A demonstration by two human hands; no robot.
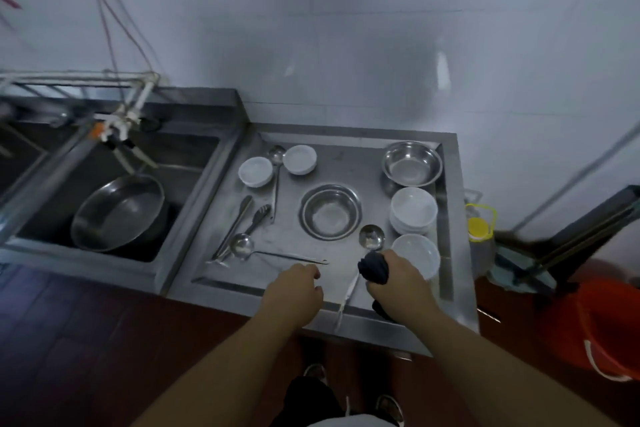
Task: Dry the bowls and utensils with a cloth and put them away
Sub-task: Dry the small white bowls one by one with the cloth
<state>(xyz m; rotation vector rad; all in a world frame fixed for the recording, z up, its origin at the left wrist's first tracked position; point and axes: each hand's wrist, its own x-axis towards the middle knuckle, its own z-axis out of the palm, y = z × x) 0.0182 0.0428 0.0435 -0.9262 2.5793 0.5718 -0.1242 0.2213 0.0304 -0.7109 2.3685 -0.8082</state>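
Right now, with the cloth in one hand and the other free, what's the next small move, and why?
Probably lower the left hand onto the handle of the ladle lying between the hands and lift it to the dark cloth. The right hand already grips the cloth beside it, while the left hovers with fingers curled, holding nothing.

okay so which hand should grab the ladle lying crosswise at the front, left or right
Left. The left hand holds nothing and sits beside the ladle handle's end, while the right hand already grips the dark cloth.
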